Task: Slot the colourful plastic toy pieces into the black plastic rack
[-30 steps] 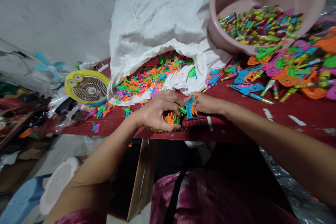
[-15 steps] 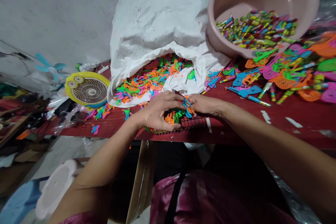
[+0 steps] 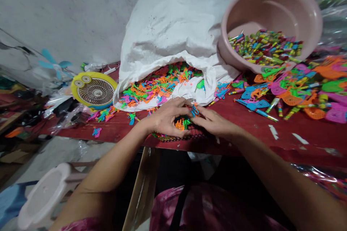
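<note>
On the red desk [image 3: 233,110], orange and green pieces [image 3: 180,125] are held in the cupped left hand [image 3: 166,117], seemingly to keep them gathered by the black grid [image 3: 195,132], while blue and orange pieces [image 3: 194,110] are pinched close by in the right hand [image 3: 217,124]

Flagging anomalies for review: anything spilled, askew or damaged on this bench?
Some spill: small plastic pieces lie loose on the red table outside the white sack, with a pink-and-blue bit alone near the front edge. White scraps litter the table's right side, looking like stray waste. No breakage visible.
</note>
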The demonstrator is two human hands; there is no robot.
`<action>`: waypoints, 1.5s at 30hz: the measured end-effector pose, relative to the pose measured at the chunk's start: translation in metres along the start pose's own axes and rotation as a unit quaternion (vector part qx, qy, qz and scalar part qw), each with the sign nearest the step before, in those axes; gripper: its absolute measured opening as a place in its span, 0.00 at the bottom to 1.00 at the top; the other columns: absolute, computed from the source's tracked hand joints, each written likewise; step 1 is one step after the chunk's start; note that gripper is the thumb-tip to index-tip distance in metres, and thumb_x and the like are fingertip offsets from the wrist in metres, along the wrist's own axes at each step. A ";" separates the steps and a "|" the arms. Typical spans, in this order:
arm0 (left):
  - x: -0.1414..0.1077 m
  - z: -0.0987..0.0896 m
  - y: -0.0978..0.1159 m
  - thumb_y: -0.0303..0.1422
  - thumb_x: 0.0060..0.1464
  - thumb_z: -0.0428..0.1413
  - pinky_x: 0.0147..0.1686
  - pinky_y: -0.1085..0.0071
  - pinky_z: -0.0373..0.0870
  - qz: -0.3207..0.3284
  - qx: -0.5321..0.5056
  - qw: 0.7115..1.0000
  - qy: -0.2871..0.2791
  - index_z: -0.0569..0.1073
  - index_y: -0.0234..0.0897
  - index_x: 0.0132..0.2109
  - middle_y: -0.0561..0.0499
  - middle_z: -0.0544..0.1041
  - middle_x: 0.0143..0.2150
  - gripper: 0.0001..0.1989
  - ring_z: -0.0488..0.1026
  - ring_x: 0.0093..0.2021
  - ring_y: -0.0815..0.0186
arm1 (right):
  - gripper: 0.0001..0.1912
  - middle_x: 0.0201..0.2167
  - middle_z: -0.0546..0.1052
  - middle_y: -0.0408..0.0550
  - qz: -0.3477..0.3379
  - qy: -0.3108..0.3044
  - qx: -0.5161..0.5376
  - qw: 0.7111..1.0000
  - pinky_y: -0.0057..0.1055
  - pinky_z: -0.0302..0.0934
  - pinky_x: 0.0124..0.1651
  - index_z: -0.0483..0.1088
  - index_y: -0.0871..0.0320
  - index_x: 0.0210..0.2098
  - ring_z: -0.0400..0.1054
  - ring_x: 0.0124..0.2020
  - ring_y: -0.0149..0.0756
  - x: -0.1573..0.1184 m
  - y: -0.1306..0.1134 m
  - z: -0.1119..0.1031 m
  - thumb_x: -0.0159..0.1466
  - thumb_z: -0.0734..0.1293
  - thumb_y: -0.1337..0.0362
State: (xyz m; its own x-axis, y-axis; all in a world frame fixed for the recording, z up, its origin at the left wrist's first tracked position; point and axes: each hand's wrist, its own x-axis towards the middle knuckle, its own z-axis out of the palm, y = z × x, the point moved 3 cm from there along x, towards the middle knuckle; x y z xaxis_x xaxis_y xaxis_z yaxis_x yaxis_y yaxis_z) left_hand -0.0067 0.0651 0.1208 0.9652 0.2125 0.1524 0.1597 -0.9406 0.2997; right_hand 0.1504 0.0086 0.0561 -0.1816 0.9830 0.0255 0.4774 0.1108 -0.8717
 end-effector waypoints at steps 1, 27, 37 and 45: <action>0.000 0.000 -0.001 0.48 0.45 0.64 0.54 0.54 0.68 -0.005 -0.004 1.000 0.007 0.74 0.38 0.45 0.42 0.71 0.54 0.23 0.68 0.55 0.54 | 0.23 0.57 0.72 0.55 -0.003 0.014 -0.002 1.000 0.39 0.60 0.56 0.64 0.57 0.59 0.66 0.56 0.48 0.000 -0.001 0.002 0.67 0.59 0.58; -0.004 0.002 -0.004 0.45 0.48 0.63 0.58 0.52 0.65 -0.037 -0.035 0.998 0.037 0.54 0.37 0.69 0.37 0.68 0.62 0.46 0.67 0.60 0.47 | 0.11 0.42 0.77 0.55 -0.039 -0.031 -0.122 0.991 0.33 0.63 0.44 0.65 0.59 0.44 0.71 0.41 0.41 0.025 0.020 0.006 0.68 0.54 0.65; -0.002 -0.003 0.000 0.44 0.45 0.64 0.56 0.55 0.66 -0.014 -0.023 1.000 0.013 0.70 0.37 0.61 0.39 0.72 0.56 0.36 0.69 0.56 0.51 | 0.14 0.40 0.78 0.63 0.061 -0.053 -0.313 0.946 0.31 0.56 0.36 0.70 0.63 0.42 0.71 0.38 0.44 0.014 0.010 0.016 0.69 0.54 0.67; -0.002 -0.001 -0.004 0.48 0.46 0.64 0.56 0.51 0.66 -0.001 -0.022 1.000 0.020 0.66 0.40 0.64 0.40 0.73 0.56 0.39 0.69 0.56 0.50 | 0.08 0.35 0.76 0.48 -0.002 0.029 -0.074 0.997 0.30 0.60 0.39 0.68 0.60 0.37 0.68 0.36 0.37 0.018 0.034 0.017 0.63 0.58 0.67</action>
State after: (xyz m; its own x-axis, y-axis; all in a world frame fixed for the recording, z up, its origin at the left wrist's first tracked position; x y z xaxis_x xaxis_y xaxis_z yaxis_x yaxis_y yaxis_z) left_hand -0.0095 0.0688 0.1204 0.9557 0.2261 0.1884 0.1522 -0.9277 0.3409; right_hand 0.1487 0.0275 0.0187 -0.1351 0.9890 0.0601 0.5994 0.1299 -0.7898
